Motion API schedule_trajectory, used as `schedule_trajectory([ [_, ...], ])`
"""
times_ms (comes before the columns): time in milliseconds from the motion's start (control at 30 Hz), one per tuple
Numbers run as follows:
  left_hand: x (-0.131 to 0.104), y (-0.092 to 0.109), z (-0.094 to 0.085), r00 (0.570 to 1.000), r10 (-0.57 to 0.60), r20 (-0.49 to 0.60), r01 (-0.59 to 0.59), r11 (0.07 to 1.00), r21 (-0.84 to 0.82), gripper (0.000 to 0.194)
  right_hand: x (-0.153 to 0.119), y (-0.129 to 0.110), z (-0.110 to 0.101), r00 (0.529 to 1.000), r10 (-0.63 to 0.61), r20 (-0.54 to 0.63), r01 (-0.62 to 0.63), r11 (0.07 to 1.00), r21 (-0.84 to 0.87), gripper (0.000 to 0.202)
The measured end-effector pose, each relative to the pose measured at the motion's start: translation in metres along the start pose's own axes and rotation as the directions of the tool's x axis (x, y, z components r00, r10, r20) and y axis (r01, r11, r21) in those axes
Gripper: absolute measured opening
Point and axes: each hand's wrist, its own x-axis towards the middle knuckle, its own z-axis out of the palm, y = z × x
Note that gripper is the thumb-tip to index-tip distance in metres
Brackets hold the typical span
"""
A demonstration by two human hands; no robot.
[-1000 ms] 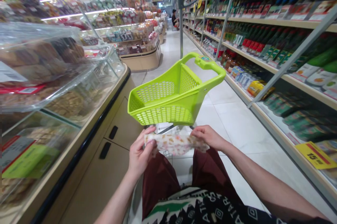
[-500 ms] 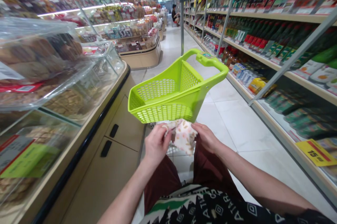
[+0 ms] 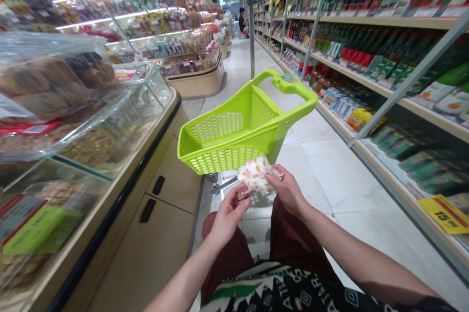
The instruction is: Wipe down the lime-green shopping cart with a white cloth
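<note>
A white cloth with pink and brown spots (image 3: 255, 174) hangs bunched in front of my body. My right hand (image 3: 287, 186) pinches its right end between thumb and fingers. Just below the cloth's left side is my left hand (image 3: 231, 210), its fingers apart and curved, the fingertips close to the cloth's lower edge. Whether they touch it I cannot tell. Beyond both hands stands a bright green shopping cart (image 3: 227, 138) with nothing visible in its basket and its handle toward the right.
A display counter (image 3: 146, 156) with packaged food runs along the left. Shelves (image 3: 366, 87) of bottles and cans line the right, with a yellow price tag (image 3: 445, 213). Tiled floor (image 3: 322, 160) lies between. A person (image 3: 242, 23) sits far down the aisle.
My left hand has let go of the cloth and moved slightly down, its fingers opening. The cloth has swung up and left from hanging down, still in my right hand.
</note>
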Motion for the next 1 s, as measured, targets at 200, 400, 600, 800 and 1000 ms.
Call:
schedule_trajectory([
  [200,0.007,-0.012,0.015,0.995,-0.020,0.098,0.042,0.972,-0.231,0.044,-0.013,0.002,0.022,0.963,0.108,0.248,-0.145,0.980,0.136,0.023],
  [400,0.025,-0.015,0.021,1.000,-0.006,-0.007,0.003,0.945,-0.328,0.044,-0.008,0.016,0.031,0.951,0.183,0.248,-0.242,0.942,0.234,0.030],
  [600,0.043,-0.009,0.014,0.997,0.005,-0.079,-0.028,0.956,-0.292,0.038,-0.005,0.017,0.017,0.887,-0.452,0.089,0.450,0.810,-0.375,0.029],
  [800,0.039,-0.008,0.022,0.990,-0.079,0.119,0.114,0.940,-0.322,0.028,-0.008,0.022,0.023,0.676,-0.478,0.561,0.730,0.331,-0.598,0.057],
  [1000,0.039,0.002,0.020,0.958,-0.163,0.238,0.204,0.966,-0.159,0.040,0.024,0.019,0.004,0.499,-0.637,0.587,0.812,0.107,-0.574,0.058],
])
